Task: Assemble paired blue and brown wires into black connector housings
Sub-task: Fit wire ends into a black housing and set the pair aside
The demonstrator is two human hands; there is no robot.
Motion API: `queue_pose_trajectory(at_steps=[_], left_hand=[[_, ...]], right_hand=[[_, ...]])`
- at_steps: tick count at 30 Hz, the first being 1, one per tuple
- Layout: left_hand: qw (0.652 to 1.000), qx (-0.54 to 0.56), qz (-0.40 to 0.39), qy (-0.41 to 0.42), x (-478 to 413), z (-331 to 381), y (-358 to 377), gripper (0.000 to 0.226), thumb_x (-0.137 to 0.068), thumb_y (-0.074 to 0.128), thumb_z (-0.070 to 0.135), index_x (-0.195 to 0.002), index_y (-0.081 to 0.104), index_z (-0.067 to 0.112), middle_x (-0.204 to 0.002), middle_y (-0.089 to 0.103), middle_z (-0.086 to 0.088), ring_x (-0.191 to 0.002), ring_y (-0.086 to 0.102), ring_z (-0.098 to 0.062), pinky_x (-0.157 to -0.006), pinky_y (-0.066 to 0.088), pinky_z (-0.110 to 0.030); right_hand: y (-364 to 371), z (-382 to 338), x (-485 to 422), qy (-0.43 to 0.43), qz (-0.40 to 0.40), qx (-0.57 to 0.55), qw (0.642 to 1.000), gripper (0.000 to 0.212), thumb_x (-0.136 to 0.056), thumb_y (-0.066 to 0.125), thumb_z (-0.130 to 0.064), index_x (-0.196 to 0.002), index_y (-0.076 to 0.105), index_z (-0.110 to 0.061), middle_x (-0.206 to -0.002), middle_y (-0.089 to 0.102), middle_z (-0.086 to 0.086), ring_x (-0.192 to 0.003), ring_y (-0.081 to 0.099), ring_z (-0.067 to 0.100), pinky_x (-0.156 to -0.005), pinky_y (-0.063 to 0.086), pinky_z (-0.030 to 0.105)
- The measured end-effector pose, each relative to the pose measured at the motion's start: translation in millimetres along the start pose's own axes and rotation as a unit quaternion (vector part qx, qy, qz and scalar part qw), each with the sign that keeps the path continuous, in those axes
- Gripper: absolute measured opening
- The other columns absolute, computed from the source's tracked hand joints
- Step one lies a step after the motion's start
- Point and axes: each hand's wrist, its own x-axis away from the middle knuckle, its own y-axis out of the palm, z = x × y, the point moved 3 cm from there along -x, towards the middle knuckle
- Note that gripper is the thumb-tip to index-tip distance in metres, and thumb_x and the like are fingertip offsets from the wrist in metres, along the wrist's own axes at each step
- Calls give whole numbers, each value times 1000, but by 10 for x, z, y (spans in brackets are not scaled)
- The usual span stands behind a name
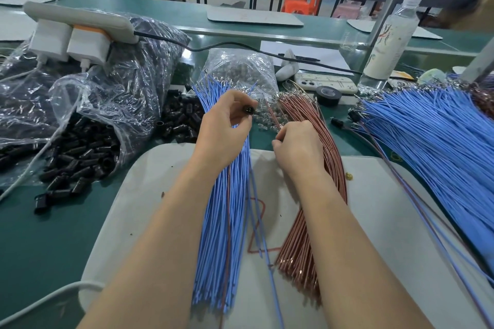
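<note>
On the white mat (128, 208) in front of me lie two bundles: blue wires (222, 235) on the left and brown wires (294, 254) beside them, close but apart. My left hand (227, 128) is up over the top of the blue bundle. It pinches one black housing (246, 109) between thumb and fingertips, with the open end turned to me. My right hand (296, 147) rests on the top of the brown bundle with its fingers curled down. I cannot tell if it has a wire pinched, since the fingertips are hidden.

I think the wires are light and bendy, so one would flop if I held it far back. It seems best to hold a wire near its little metal tip, so it goes straight into the hole. The housing looks small, hard and smooth. It could slip, so a firm pinch on its sides is good.

Now I count. One housing is in hand. One blue bundle and one brown bundle are on the mat. One more big blue heap (441, 147) lies off to the right. The loose housings (80, 160) spilling from the plastic bag (112, 104) on the left are too many to count, and so are the wires.
</note>
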Motion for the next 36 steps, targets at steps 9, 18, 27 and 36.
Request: queue_pose_trajectory(at_steps=[9, 18, 27, 36], left_hand=[[1000, -27, -7, 11, 0, 28, 11, 26, -87, 51, -6, -93, 57, 18, -99, 68, 0, -94, 64, -8, -89, 47, -17], [996, -84, -10, 22, 8, 68, 17, 21, -89, 53, 1, -99, 58, 19, -92, 64, 8, -88, 61, -5, -86, 48, -17], [990, -135, -10, 39, 20, 96, 9, 22, -90, 53, 4, -106, 61, 16, -87, 60, 15, -80, 54, 0, -76, 42, -8], [982, -177, 10, 67, 40, 168, 13, 21, -91, 60, 20, -112, 63, 18, -88, 59, 15, -96, 51, -9, -80, 32, -3]], right_hand=[[-344, -134, 124, -130, 135, -341, 921, 3, -88, 65, -14, -90, 63, -14, -80, 65, -5, -74, 60, 6, -71, 47, 15], [-457, -211, 182, -167, 47, -378, 909, 23, -90, 58, -2, -107, 70, -10, -97, 72, 1, -90, 68, 7, -89, 54, 27], [-480, -262, 229, -232, 82, -297, 923, 23, -90, 59, -2, -104, 72, -13, -101, 65, 2, -92, 61, 9, -87, 48, 16], [-488, -183, 166, -169, 104, -397, 896, 11, -89, 62, -6, -96, 66, -14, -84, 67, -5, -78, 63, 7, -79, 52, 23]])
